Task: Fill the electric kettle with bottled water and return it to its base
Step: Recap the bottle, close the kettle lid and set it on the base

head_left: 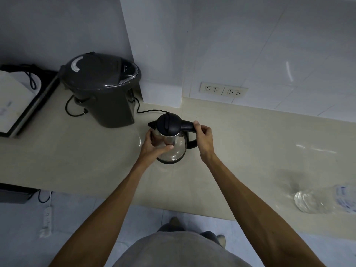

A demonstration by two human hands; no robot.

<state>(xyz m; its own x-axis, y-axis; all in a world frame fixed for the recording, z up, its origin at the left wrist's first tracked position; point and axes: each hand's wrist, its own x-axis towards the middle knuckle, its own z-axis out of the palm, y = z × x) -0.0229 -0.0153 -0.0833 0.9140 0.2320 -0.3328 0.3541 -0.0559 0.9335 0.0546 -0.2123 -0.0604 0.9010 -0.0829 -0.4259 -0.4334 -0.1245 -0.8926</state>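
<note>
A steel electric kettle (176,147) with a black lid and black handle stands on its round black base (167,161) in the middle of the beige counter. Its lid is down and its spout points left. My left hand (154,145) wraps the steel body on the spout side. My right hand (204,138) grips the top of the black handle, thumb resting near the lid. A clear plastic water bottle (325,200) lies on its side at the counter's right edge, far from both hands.
A large dark hot-water dispenser (102,89) stands left of the kettle, its cord trailing on the counter (250,143). A black tray with white paper (17,101) sits far left. Two wall sockets (223,91) are behind. A power strip (46,220) lies on the floor.
</note>
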